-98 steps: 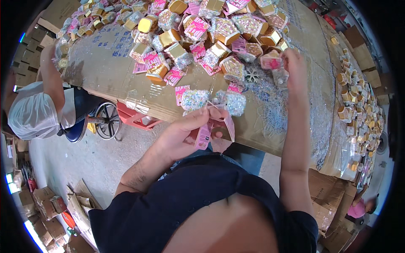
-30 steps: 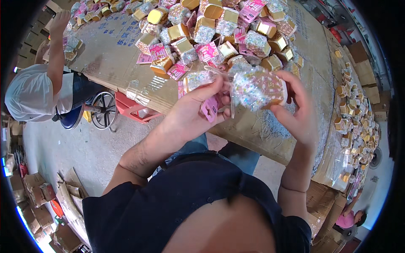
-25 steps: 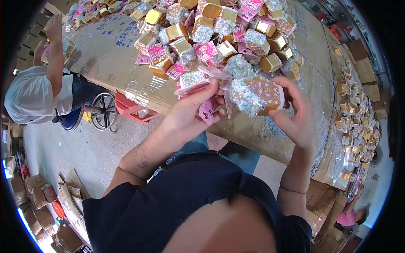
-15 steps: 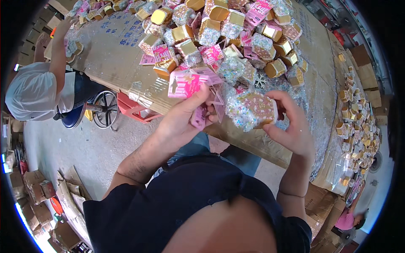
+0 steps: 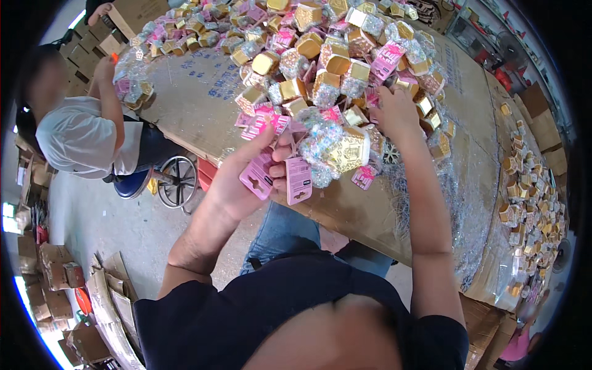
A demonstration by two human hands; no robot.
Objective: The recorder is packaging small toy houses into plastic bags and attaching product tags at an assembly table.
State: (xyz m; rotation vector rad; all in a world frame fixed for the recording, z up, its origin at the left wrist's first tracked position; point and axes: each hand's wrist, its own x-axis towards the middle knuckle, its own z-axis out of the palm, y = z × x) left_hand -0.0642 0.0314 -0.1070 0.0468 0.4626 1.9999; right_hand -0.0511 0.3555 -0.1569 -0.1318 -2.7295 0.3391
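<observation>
Several pink hang tags [image 5: 298, 182] are gripped between the fingers and thumb of my left hand [image 5: 233, 179], over the table's near edge. Just right of those fingers, a gold ornament [image 5: 346, 152] with a white rim and iridescent tinsel sits by the tags; whether the hand bears its weight is unclear. My right hand [image 5: 398, 114] reaches forward into the pile of gold ornaments [image 5: 330, 52], its fingers curled down beside a pink tag, with the fingertips partly hidden. A single pink tag [image 5: 364, 177] lies on the cardboard right of the near ornament.
Cardboard [image 5: 185, 92] covers the table. Loose tinsel [image 5: 425, 197] and a white snowflake [image 5: 390, 153] lie by my right forearm. More gold ornaments [image 5: 533, 209] spread at the far right. A co-worker [image 5: 92, 135] sits at the left near a wheel [image 5: 179, 182]; cartons [image 5: 58, 271] stand behind.
My right hand has let go of the tinselled ornament and moved forward into the pile. That ornament is now nearer my left hand, turned to its gold face. My left hand has shifted left.
</observation>
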